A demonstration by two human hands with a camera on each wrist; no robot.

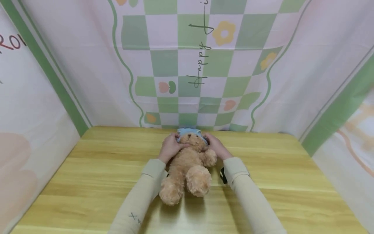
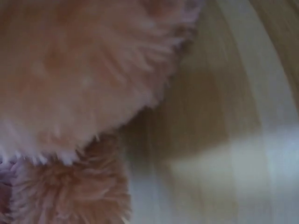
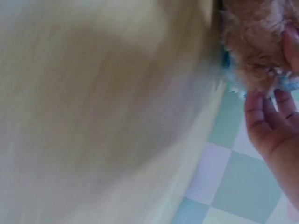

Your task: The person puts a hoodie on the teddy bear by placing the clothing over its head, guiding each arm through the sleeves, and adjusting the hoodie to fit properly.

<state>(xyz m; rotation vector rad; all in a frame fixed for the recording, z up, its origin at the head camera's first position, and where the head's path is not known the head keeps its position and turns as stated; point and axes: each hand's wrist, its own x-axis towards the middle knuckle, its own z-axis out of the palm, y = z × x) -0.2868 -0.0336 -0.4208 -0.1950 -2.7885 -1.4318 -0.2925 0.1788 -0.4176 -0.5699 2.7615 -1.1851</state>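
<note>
A light brown teddy bear lies on its back, head toward the far edge of the table and feet toward me. On its head sits a light blue cap. My left hand grips the head from the left, thumb across the cheek by the neck. From the other side my right hand grips the head near the cap's edge. Curled fingers meet a tuft of fur beside blue fabric in the right wrist view. Shaggy fur of the teddy bear fills much of the left wrist view; the left hand is hidden there.
The wooden table extends to both sides of the teddy bear. A checked green and white cloth hangs right behind its far edge. More printed cloth hangs at the left. A black strap piece shows at the right cuff.
</note>
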